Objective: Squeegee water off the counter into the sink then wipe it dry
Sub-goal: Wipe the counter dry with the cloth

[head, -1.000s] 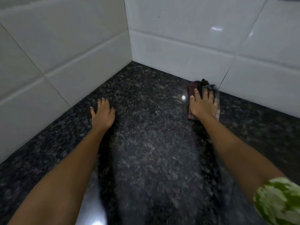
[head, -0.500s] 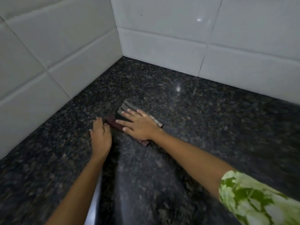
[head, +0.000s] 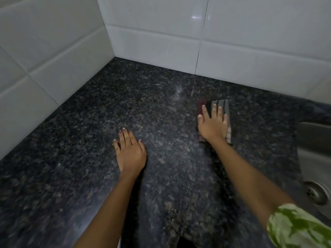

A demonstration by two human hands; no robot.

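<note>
A dark speckled granite counter (head: 161,108) fills the view. My right hand (head: 213,125) presses flat, fingers spread, on a folded striped cloth (head: 221,104) in dark red, black and grey, lying right of centre. My left hand (head: 129,151) rests flat on the bare counter to the left, fingers apart, holding nothing. The steel sink (head: 315,158) shows at the right edge, with its drain (head: 315,192) lower down. The cloth sits a short way left of the sink rim. No squeegee is in view.
White tiled walls (head: 157,38) meet in a corner at the back left and close off the counter on two sides. The counter's front edge lies near the bottom of the view. A green-and-white sleeve (head: 297,228) covers my right upper arm.
My right hand has slid the cloth from beside my left hand across to the right, toward the sink. My left hand has stayed flat on the counter. The sink has come into view.
</note>
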